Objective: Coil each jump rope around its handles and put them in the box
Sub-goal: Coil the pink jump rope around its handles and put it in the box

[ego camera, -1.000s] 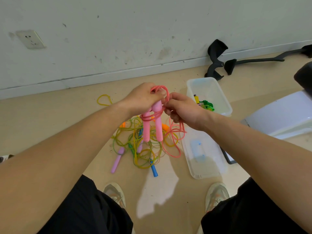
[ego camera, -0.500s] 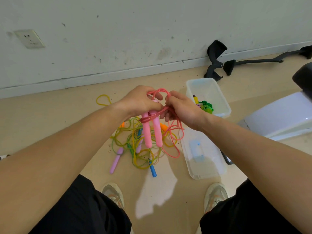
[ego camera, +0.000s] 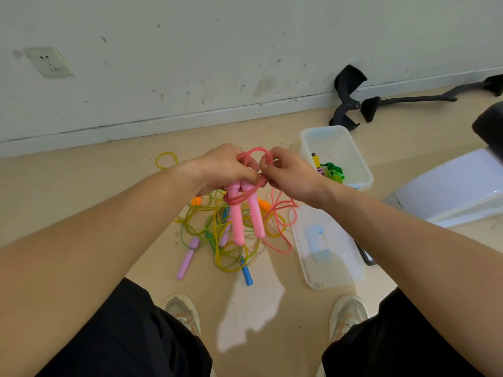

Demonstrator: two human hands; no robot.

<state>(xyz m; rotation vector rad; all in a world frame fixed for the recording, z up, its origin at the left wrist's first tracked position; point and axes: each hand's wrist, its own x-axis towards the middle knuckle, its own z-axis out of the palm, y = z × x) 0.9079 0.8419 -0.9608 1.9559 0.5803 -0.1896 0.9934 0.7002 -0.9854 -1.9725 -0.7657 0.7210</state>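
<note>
My left hand (ego camera: 226, 168) grips the tops of two pink jump-rope handles (ego camera: 246, 216), which hang side by side pointing down. A few turns of the pink cord (ego camera: 236, 199) cross the handles just below my fingers. My right hand (ego camera: 288, 174) pinches that cord beside the handles; a loop arches above both hands and the slack (ego camera: 280, 235) trails to the floor. The clear plastic box (ego camera: 337, 137) stands on the floor to the right, holding a green coiled rope (ego camera: 333, 171).
Beneath my hands lies a tangle of yellow and green ropes (ego camera: 226, 240) with purple (ego camera: 187, 258), blue (ego camera: 246, 273) and orange (ego camera: 264, 204) handles. The clear lid (ego camera: 326, 248) lies by my right foot. Black chair parts (ego camera: 347, 99) lean on the wall; a white object (ego camera: 451, 186) sits right.
My right hand has carried the pink cord up and back to the handle tops after a pass around them. The left hand keeps its grip on the handles.
</note>
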